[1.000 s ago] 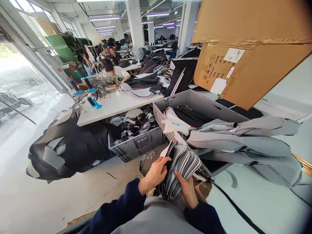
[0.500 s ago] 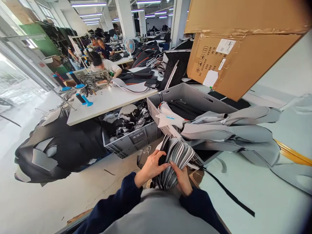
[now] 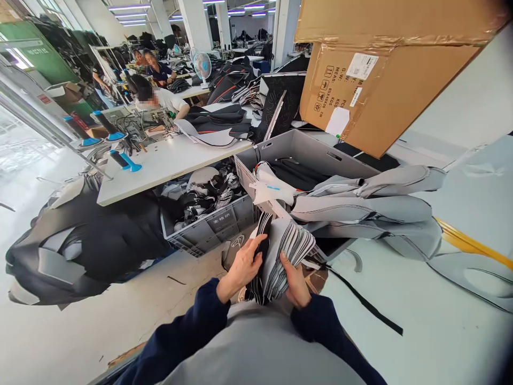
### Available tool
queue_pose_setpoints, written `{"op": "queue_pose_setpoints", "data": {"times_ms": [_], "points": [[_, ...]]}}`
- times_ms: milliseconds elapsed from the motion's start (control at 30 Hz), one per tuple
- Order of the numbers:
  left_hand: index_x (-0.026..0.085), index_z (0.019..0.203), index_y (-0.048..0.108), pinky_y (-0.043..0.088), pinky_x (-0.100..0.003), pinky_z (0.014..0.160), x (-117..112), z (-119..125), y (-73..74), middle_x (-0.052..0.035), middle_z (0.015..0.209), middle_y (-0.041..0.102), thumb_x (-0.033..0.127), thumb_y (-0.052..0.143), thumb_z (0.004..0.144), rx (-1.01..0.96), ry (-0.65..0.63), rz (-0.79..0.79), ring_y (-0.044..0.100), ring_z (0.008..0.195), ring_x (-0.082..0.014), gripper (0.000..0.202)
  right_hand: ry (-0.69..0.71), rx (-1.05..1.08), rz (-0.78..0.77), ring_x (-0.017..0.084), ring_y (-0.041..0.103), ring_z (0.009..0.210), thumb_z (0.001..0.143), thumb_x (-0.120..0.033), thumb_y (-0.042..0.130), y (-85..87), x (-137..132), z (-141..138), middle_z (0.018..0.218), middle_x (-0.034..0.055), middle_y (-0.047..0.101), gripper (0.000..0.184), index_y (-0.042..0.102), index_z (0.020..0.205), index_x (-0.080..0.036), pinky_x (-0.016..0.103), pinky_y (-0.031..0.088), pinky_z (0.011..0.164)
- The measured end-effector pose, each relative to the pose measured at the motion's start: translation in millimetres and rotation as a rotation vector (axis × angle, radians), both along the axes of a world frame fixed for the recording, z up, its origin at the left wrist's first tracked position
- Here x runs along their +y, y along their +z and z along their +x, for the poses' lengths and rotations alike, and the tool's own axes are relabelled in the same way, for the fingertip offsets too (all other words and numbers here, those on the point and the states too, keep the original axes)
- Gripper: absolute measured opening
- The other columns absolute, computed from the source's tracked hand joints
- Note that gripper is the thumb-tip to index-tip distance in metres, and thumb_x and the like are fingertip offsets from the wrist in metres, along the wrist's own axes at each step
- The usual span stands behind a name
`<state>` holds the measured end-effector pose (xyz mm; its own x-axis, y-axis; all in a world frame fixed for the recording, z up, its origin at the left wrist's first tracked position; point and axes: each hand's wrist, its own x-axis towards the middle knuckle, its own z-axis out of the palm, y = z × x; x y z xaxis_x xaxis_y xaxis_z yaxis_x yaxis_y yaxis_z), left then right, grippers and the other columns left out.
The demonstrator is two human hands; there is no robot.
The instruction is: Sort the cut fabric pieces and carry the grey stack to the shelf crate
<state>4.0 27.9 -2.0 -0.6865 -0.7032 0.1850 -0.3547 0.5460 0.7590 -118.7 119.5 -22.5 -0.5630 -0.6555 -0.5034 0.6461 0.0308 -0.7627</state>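
A thick stack of grey and black fabric pieces (image 3: pixel 282 254) stands on edge close to my lap, its layers fanned at the top. My left hand (image 3: pixel 242 264) grips the darker layers on the stack's left side, fingers bent over them. On the right side my right hand (image 3: pixel 295 280) holds the grey layers, thumb laid across their face and the other fingers hidden behind. Just beyond the stack is the wall of a grey plastic crate (image 3: pixel 332 155), with a white cloth piece (image 3: pixel 274 191) draped over its edge.
Long grey padded pieces (image 3: pixel 360 208) lie across the crate onto the pale table (image 3: pixel 372 347). Left of it, another grey crate (image 3: pixel 212 227) holds bundled scraps. A sewing table (image 3: pixel 172 160), a co-worker (image 3: pixel 160 101), a black fabric heap (image 3: pixel 116 240) and a cardboard box (image 3: pixel 385 80) surround this spot.
My left thumb has moved away from the right hand, and the darker layers now stand apart from the grey ones. The view has shifted slightly.
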Motion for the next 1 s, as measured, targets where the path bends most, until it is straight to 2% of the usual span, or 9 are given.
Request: {"op": "queue_pose_setpoints", "data": {"times_ms": [67,133,233,367,533,733,1000], "points": [[0.023,0.122,0.051,0.047,-0.032,0.083,0,-1,2.4,-0.0057,0.103,0.057,0.013,0.038,0.088,-0.035,-0.006,-0.038,0.057,0.088,-0.0166,0.038,0.04,0.013,-0.006,0.026,0.067,0.097,0.063,-0.048,0.078,2.3,-3,-2,0.104,0.0048,0.072,0.048,0.06,0.099,-0.022,0.039,0.057,0.082],[0.022,0.113,0.057,0.048,-0.032,0.079,0,-1,6.2,-0.0054,0.1,0.056,0.024,0.047,0.088,-0.076,0.001,-0.035,0.057,0.084,-0.0172,0.026,0.101,0.033,-0.014,0.025,0.069,0.089,0.062,-0.046,0.078,4.8,-6,-3,0.094,0.0045,0.073,0.044,0.062,0.095,-0.02,0.039,0.057,0.078],[0.022,0.113,0.056,0.049,-0.033,0.079,-1,0,10.8,-0.0059,0.106,0.055,0.039,0.064,0.08,-0.104,0.019,0.031,0.058,0.089,-0.0196,0.038,0.134,0.071,-0.001,0.024,0.069,0.08,0.059,-0.043,0.08,7.9,-9,-4,0.087,0.004,0.073,0.043,0.065,0.091,-0.018,0.038,0.056,0.075],[0.023,0.115,0.056,0.048,-0.034,0.084,-4,4,8.1,-0.0052,0.107,0.055,0.044,0.064,0.08,-0.077,0.008,0.086,0.058,0.094,-0.0199,0.041,0.124,0.071,0.001,0.024,0.069,0.079,0.059,-0.042,0.08,9.2,-9,-2,0.088,0.0042,0.073,0.043,0.065,0.091,-0.018,0.039,0.056,0.074],[0.023,0.115,0.056,0.047,-0.035,0.086,-5,8,3.4,-0.0046,0.106,0.055,0.037,0.062,0.081,-0.056,0.006,0.093,0.057,0.094,-0.0192,0.037,0.127,0.097,0.002,0.025,0.068,0.088,0.061,-0.044,0.079,6.9,-8,2,0.093,0.0045,0.073,0.042,0.064,0.091,-0.019,0.038,0.055,0.079],[0.022,0.114,0.055,0.046,-0.035,0.088,-3,6,10.3,-0.0054,0.107,0.056,0.028,0.059,0.081,-0.059,-0.006,0.116,0.057,0.095,-0.0194,0.034,0.118,0.078,0.058,0.024,0.067,0.092,0.062,-0.048,0.077,6.7,-8,2,0.098,0.0041,0.072,0.044,0.064,0.095,-0.02,0.037,0.056,0.079],[0.021,0.113,0.055,0.047,-0.033,0.081,0,2,14.4,-0.0049,0.104,0.056,0.024,0.054,0.08,-0.105,0.02,0.106,0.059,0.087,-0.0185,0.033,0.077,0.028,0.039,0.024,0.067,0.093,0.062,-0.042,0.079,10.4,-7,3,0.099,0.0034,0.073,0.045,0.066,0.098,-0.02,0.036,0.056,0.082]]}}
